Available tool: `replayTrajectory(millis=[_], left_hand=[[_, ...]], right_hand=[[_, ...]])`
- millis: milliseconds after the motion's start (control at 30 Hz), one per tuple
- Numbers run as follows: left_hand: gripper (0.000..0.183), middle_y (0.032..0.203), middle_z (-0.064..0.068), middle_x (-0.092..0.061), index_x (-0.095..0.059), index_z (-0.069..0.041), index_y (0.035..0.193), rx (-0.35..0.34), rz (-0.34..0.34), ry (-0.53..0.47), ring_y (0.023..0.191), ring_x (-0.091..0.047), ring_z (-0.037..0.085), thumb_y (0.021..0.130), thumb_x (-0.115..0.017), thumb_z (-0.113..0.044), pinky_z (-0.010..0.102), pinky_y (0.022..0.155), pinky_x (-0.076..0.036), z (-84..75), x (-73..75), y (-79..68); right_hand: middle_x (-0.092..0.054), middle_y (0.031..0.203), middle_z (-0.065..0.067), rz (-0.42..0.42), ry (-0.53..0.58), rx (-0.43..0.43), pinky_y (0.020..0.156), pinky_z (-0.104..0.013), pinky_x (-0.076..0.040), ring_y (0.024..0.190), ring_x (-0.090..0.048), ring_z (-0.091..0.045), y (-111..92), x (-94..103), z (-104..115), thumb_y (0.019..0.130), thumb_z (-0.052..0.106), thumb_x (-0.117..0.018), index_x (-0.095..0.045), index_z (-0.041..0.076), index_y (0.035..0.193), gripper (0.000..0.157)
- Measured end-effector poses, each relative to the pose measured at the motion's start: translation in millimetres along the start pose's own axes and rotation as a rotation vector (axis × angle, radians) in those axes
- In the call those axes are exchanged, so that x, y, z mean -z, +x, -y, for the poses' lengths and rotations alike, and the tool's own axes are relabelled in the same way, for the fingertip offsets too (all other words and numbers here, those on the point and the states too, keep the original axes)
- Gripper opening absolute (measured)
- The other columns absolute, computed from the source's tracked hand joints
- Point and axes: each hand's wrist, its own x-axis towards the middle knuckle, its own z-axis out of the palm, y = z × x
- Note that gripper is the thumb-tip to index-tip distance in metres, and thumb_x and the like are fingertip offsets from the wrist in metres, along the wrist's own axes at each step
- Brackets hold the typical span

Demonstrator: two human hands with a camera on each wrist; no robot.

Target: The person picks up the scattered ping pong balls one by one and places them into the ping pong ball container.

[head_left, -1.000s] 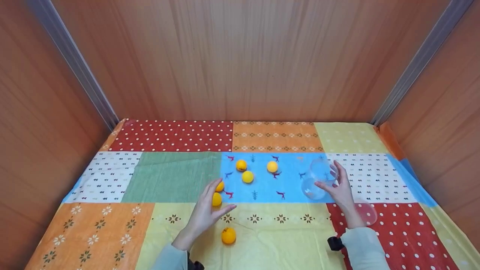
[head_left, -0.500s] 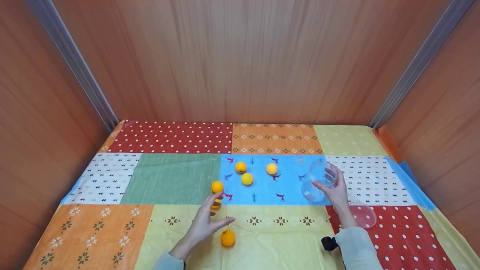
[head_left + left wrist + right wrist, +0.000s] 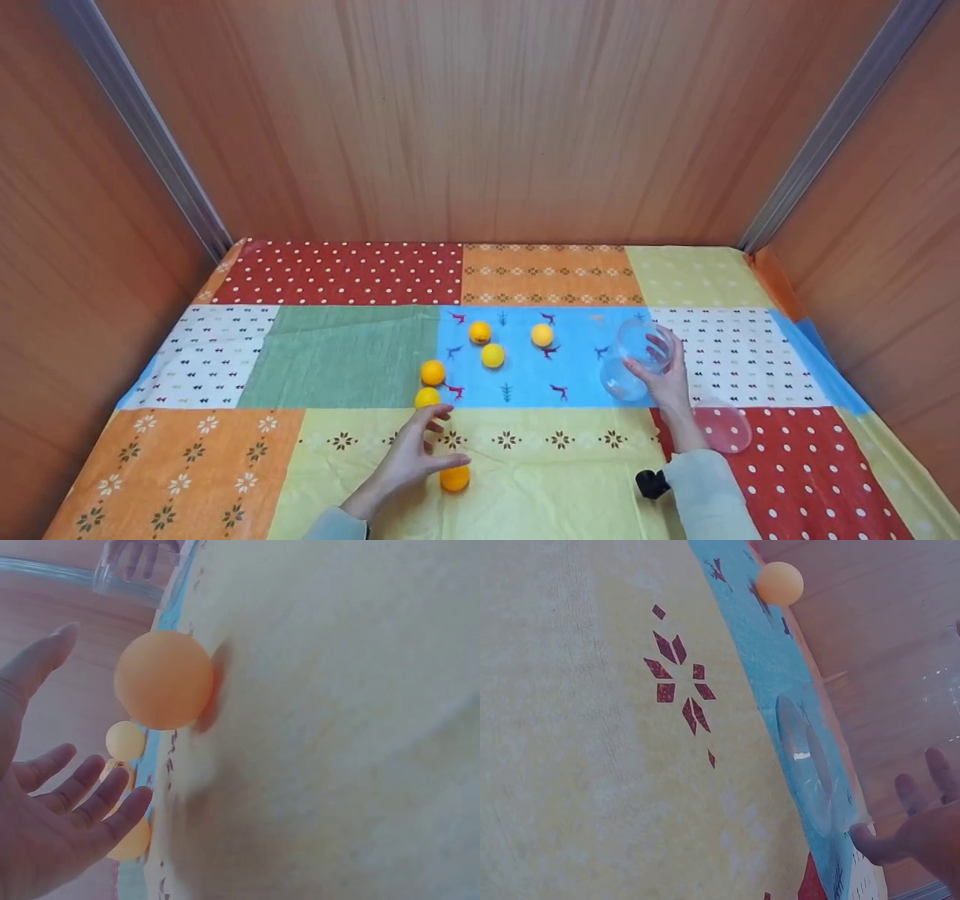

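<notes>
My left hand (image 3: pixel 412 454) hovers over the yellow cloth square, fingers spread and holding nothing. Just beyond its thumb lies an orange ping-pong ball (image 3: pixel 454 478); the left wrist view shows this ball (image 3: pixel 165 680) apart from the fingers. Two more balls sit by its fingertips, a yellow one (image 3: pixel 427 397) and an orange one (image 3: pixel 433 373). My right hand (image 3: pixel 666 379) grips the side of a clear plastic container (image 3: pixel 628 367) on the blue square. No ball shows inside it. Part of the container is hard to see because it is transparent.
Farther back on the blue square are an orange ball (image 3: pixel 480 332), a yellow ball (image 3: pixel 493 355) and a pale orange ball (image 3: pixel 541 335). A clear round lid (image 3: pixel 727 429) lies on the red dotted square beside my right wrist. Wood-grain walls (image 3: pixel 495 127) enclose the patchwork cloth.
My left hand has moved back toward me, from beside the two balls at the blue square's edge to the near orange ball. My right hand keeps its hold on the container.
</notes>
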Motion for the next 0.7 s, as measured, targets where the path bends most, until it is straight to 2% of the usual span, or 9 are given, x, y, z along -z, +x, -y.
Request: replayTrajectory(millis=[167, 300, 433, 700], left_hand=[[0.065, 0.107, 0.016, -0.048, -0.045, 0.002, 0.118, -0.020, 0.025, 0.035, 0.088, -0.048, 0.031, 0.067, -0.078, -0.021, 0.034, 0.066, -0.042, 4.2, -2.7, -2.8], [0.064, 0.099, 0.014, -0.050, -0.047, 0.003, 0.114, -0.005, 0.053, 0.054, 0.084, -0.047, 0.028, 0.065, -0.079, -0.022, 0.033, 0.068, -0.041, 5.5, -3.3, -3.1], [0.062, 0.093, 0.012, -0.050, -0.049, 0.002, 0.109, 0.023, 0.077, 0.066, 0.080, -0.045, 0.026, 0.063, -0.080, -0.023, 0.031, 0.069, -0.039, 5.7, -3.2, -4.3], [0.055, 0.085, 0.010, -0.051, -0.053, 0.001, 0.100, 0.017, 0.116, 0.089, 0.073, -0.045, 0.023, 0.060, -0.082, -0.022, 0.023, 0.063, -0.037, 7.4, -4.0, -6.8]], right_hand=[[-0.035, 0.132, -0.017, -0.010, -0.002, -0.010, 0.097, -0.051, -0.025, 0.123, -0.028, -0.035, -0.1, -0.9, -0.6, 0.074, 0.010, -0.072, -0.025, 0.014, 0.135, 0.077], [-0.036, 0.131, -0.015, -0.008, 0.001, -0.003, 0.098, -0.050, -0.025, 0.123, -0.029, -0.034, -0.5, -0.7, 0.7, 0.074, 0.009, -0.071, -0.025, 0.012, 0.135, 0.077], [-0.035, 0.132, -0.013, -0.006, -0.013, -0.034, 0.099, -0.049, -0.024, 0.124, -0.028, -0.031, -0.7, -0.1, 2.0, 0.075, 0.009, -0.070, -0.022, 0.013, 0.136, 0.078], [-0.036, 0.130, -0.013, 0.002, -0.014, -0.008, 0.096, -0.044, -0.030, 0.121, -0.033, -0.029, 0.7, -0.5, -0.1, 0.074, 0.004, -0.070, -0.023, 0.011, 0.136, 0.078]])
